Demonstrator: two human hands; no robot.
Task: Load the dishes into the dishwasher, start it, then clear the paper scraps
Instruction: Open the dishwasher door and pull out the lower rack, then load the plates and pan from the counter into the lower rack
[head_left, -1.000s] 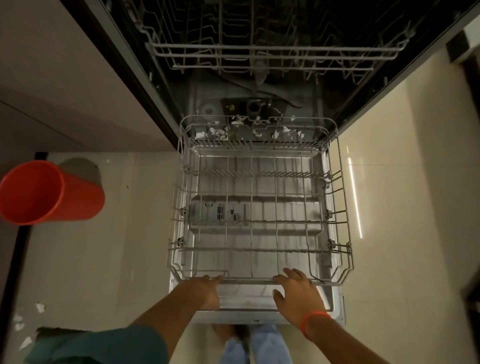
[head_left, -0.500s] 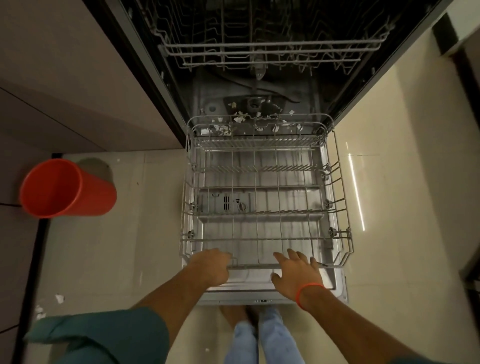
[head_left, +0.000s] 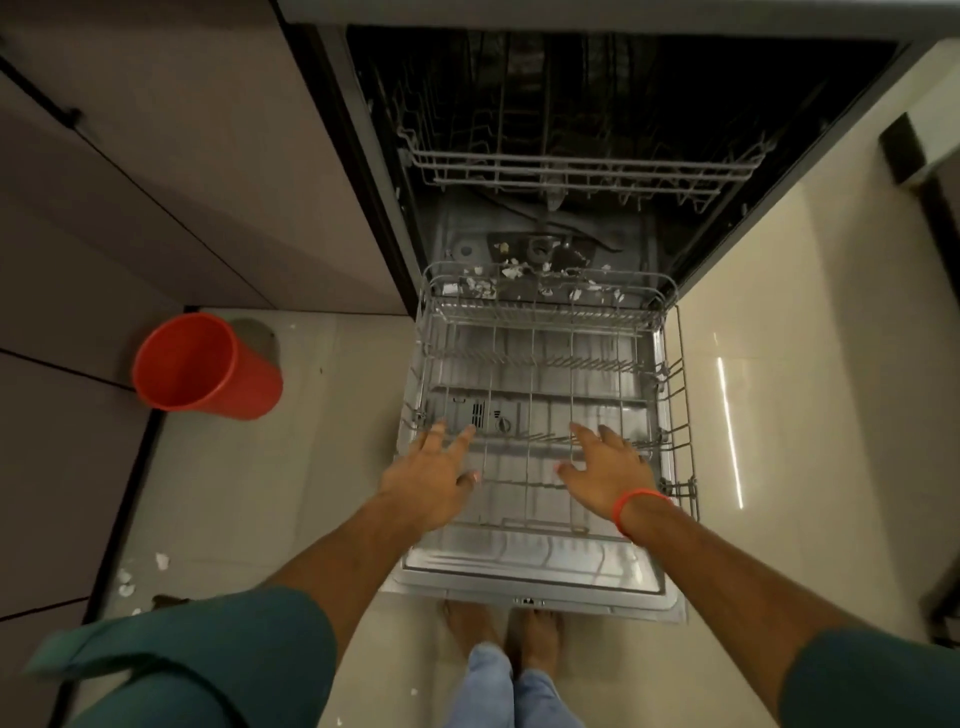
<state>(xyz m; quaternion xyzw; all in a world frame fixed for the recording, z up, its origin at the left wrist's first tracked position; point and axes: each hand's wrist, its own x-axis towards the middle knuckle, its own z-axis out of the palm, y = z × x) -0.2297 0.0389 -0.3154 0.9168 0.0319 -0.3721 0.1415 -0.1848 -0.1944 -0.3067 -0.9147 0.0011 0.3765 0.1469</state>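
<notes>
Standing at the open dishwasher (head_left: 540, 577), I had both hands spread above its lower rack (head_left: 545, 395), which was pulled out over the lowered door. My left hand (head_left: 434, 475) had straight, fanned fingers and gripped nothing; my right hand (head_left: 608, 467), with an orange band (head_left: 636, 506) at the wrist, was the same. The rack carried no dishes. Paper scraps (head_left: 511, 278) lay on the tub floor just behind the rack, and a few more scraps (head_left: 140, 577) lay on the floor, near the red bucket (head_left: 205, 366).
</notes>
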